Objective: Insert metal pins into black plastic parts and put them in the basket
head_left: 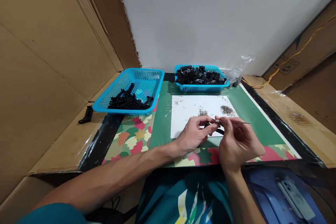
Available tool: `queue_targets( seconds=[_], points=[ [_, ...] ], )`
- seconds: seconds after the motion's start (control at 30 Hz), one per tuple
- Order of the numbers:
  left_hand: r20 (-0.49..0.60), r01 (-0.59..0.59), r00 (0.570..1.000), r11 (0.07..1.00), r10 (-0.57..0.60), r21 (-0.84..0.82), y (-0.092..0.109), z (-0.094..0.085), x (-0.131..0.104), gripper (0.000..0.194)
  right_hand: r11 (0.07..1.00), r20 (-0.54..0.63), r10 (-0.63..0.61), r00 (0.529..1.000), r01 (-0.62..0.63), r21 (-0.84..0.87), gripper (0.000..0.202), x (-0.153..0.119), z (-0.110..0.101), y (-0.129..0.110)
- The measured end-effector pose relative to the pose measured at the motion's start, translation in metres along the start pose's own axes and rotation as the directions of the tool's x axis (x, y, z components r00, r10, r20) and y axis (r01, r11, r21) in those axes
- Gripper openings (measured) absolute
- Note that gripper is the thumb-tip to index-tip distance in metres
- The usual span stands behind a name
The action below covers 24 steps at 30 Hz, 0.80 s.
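Over the front edge of a white sheet [183,119], my left hand [193,134] pinches a small black plastic part [219,131], mostly hidden by the fingers. My right hand [236,138] is closed round a thin metal rod-like tool [243,123]. Its white end [217,121] points left, close to the black part and my left fingertips; whether they touch I cannot tell. Behind the hands, small metal pieces lie in a dark pile [226,110] at the right of the sheet and a looser pile [203,112] near its middle.
At the left, a blue basket [96,106] holds long black parts. Another blue basket [202,88] at the back is heaped with short black pieces, beside a clear plastic bag [237,73]. One black part [86,114] lies on cardboard. A phone [296,197] rests lower right.
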<state>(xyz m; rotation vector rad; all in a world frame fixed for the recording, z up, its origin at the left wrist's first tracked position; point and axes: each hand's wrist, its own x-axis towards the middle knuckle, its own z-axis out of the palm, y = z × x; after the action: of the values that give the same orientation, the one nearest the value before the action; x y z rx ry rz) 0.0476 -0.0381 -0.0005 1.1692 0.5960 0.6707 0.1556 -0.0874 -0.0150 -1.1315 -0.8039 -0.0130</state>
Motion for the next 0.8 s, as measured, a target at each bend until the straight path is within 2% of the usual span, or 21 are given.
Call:
queue_targets(
  seconds=[0.23,0.47,0.8],
  points=[
    [-0.048,0.059,0.997,0.997,-0.062,-0.057,-0.0008,0.0004,-0.0006,0.052,0.999,0.005,-0.021,1.0,0.021,-0.037,0.019,-0.0026,0.0019,0.002],
    [-0.06,-0.008,0.998,1.0,0.008,0.0,-0.002,-0.0023,0.0014,0.052,0.994,0.012,-0.089,0.996,0.088,0.06,0.011,-0.001,0.0034,0.0001],
    [-0.028,-0.048,0.998,0.999,0.048,0.011,-0.0008,-0.0069,0.0023,0.049,0.993,0.026,0.007,1.0,-0.009,0.115,0.016,0.0024,0.0023,-0.0045]
  ],
)
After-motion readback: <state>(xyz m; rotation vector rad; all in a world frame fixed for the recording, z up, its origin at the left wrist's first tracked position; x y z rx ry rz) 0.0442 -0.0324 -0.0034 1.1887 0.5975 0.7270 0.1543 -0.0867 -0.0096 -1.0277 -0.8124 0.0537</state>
